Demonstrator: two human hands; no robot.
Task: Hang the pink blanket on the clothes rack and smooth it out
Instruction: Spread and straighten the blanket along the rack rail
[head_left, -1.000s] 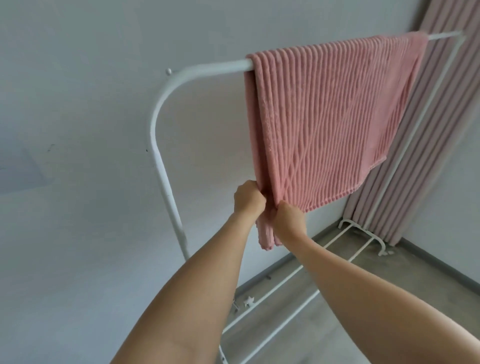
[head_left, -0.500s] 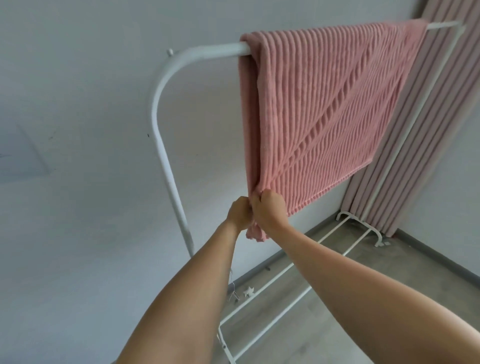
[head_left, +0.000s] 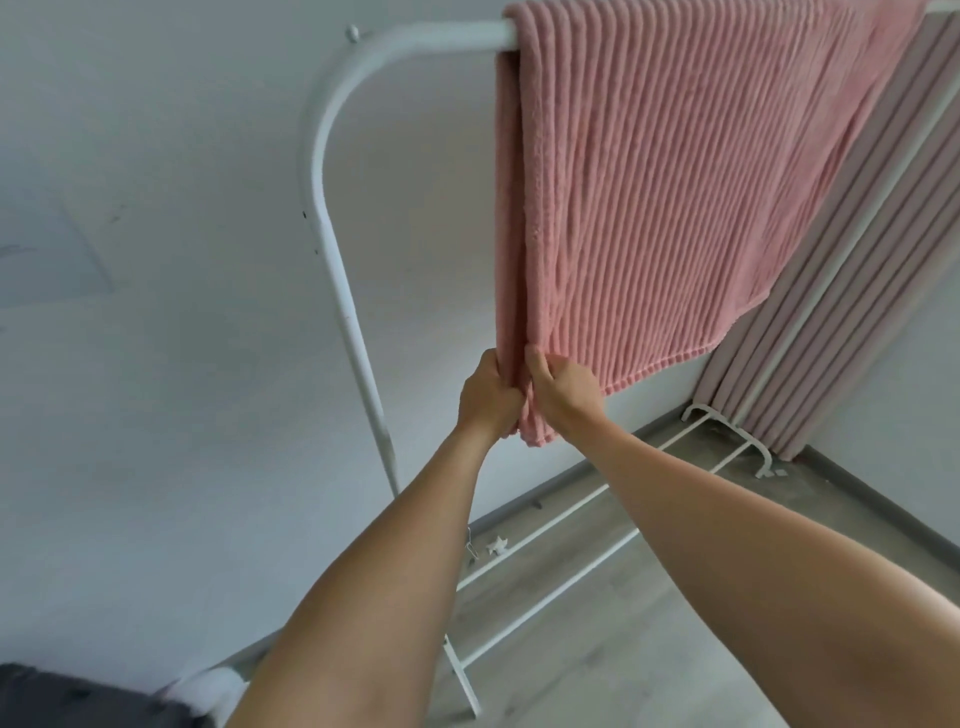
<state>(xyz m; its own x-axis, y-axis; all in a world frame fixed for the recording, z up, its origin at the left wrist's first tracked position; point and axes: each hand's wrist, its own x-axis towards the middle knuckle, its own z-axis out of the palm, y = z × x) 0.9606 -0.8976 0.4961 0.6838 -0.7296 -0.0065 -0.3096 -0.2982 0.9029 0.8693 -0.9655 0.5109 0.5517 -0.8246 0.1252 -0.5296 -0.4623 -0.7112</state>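
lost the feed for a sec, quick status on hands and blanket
Left hand and right hand both clamped on blanket's lower left corner. Pink blanket draped over rack's top bar, bottom edge slanted. Nothing in the way.

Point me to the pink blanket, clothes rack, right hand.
pink blanket (head_left: 675, 197): head view, middle of the hanging front panel.
clothes rack (head_left: 332, 270): head view, left upright tube.
right hand (head_left: 563, 387): head view, back of hand.

one head-worn wide-angle view, close behind both bare forearms, tilted and looking forward toward the wall and the clothes rack (head_left: 332, 249); its top bar runs along the upper edge, the floor (head_left: 623, 649) lies lower right.
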